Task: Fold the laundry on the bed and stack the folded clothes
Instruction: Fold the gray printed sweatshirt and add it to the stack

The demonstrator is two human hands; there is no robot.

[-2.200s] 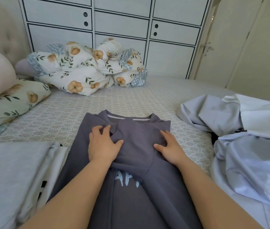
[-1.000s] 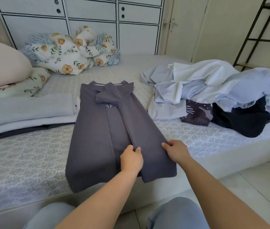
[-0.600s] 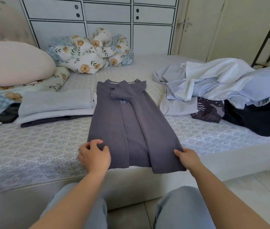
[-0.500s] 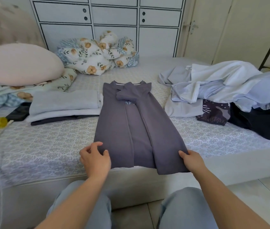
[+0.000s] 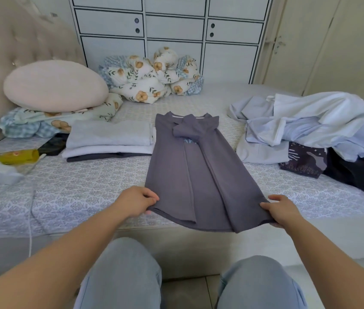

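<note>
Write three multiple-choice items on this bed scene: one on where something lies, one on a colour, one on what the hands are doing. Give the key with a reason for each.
1. Where is the stack of folded clothes relative to the spread garment?
A. To its left
B. To its right
C. On top of it

2. What colour is the garment being folded?
A. White
B. Grey-purple
C. Yellow

3. What are the two hands doing?
A. Resting open on the knees
B. Pinching the garment's bottom corners
C. Lifting the pillow

Key: 1 A, the stack sits left of the garment, while the unfolded pile lies to its right. 2 B, the cloth is a muted grey-purple throughout. 3 B, the left hand and right hand each grip a hem corner at the bed's edge.
</note>
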